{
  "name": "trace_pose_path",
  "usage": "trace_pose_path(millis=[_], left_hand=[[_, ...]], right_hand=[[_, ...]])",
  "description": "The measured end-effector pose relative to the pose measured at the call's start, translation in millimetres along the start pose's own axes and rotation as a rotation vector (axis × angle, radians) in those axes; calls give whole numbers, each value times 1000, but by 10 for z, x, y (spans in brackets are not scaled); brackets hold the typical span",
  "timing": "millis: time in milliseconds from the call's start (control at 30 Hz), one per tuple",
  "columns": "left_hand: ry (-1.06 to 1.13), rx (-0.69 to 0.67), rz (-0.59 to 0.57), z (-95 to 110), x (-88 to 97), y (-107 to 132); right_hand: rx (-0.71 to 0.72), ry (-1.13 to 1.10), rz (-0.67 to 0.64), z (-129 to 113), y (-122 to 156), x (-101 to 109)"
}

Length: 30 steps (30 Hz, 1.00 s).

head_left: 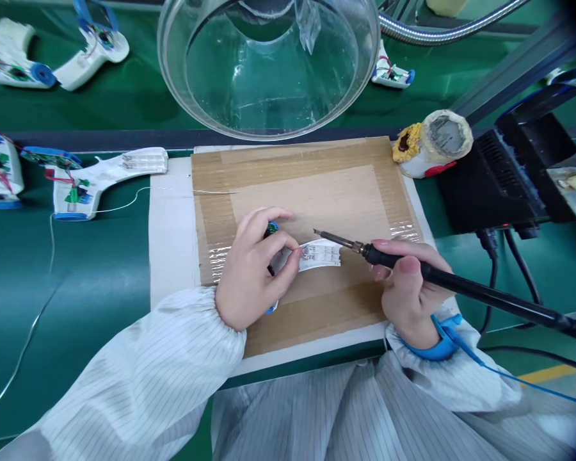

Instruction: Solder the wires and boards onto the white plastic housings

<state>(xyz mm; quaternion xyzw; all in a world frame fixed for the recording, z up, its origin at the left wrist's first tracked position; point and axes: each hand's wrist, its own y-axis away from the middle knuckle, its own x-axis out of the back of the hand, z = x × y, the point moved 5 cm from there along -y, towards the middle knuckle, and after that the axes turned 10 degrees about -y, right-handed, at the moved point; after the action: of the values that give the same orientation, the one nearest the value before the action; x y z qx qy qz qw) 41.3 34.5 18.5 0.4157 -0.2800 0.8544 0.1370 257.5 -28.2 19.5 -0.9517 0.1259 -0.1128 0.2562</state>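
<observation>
My right hand (413, 288) is wrapped around the black handle of a soldering iron (388, 257). The iron's bare tip points left, just above a white plastic housing (320, 254) that looks like a handheld thermometer half. This housing lies on the cardboard, its ribbed handle end showing. Over its other end is my left hand (264, 266), thumb and forefinger pinched together at the inner edge of the ribbed part. Whatever the pinch holds is too small to make out. Beneath the left hand, blue edging and a bit of circuit board peek out; the rest is hidden.
Taped cardboard (317, 320) covers the work spot. At left lies another opened housing (110, 173), with solder wire (134, 203) running past it. A clear round hood (269, 128) overhangs the back. To the right stand a tip-cleaning pot (446, 137) and black soldering station (492, 179).
</observation>
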Motion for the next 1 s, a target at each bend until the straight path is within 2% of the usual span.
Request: trace_pose_path(millis=[133, 300, 433, 500, 567, 667, 733, 800, 867, 933, 1000], left_hand=[[13, 2, -6, -6, 1, 2], [8, 12, -24, -4, 0, 0], [14, 14, -28, -9, 7, -8], [16, 11, -27, -10, 5, -10], [16, 7, -23, -9, -3, -4], [12, 8, -20, -3, -13, 14], [6, 12, -23, -2, 5, 16], [14, 18, -38, -9, 58, -14], [15, 10, -77, -17, 131, -89], [-16, -45, -177, -3, 180, -195], [-71, -119, -325, 30, 184, -296]], right_hand=[[17, -31, -1, -20, -26, -19], [-43, -65, -35, 19, -23, -58], [-45, -63, 165, 41, -31, 21], [-54, -100, 212, 56, -47, 50], [-116, -82, 93, 88, -75, 12], [-173, 78, -267, 142, -72, -128], [-129, 160, -442, 164, -38, -198], [-64, 210, -476, 172, -16, -211], [-14, 247, -435, 165, -8, -195], [29, 255, -407, 133, -3, -189], [80, 245, -403, 78, 2, -197]])
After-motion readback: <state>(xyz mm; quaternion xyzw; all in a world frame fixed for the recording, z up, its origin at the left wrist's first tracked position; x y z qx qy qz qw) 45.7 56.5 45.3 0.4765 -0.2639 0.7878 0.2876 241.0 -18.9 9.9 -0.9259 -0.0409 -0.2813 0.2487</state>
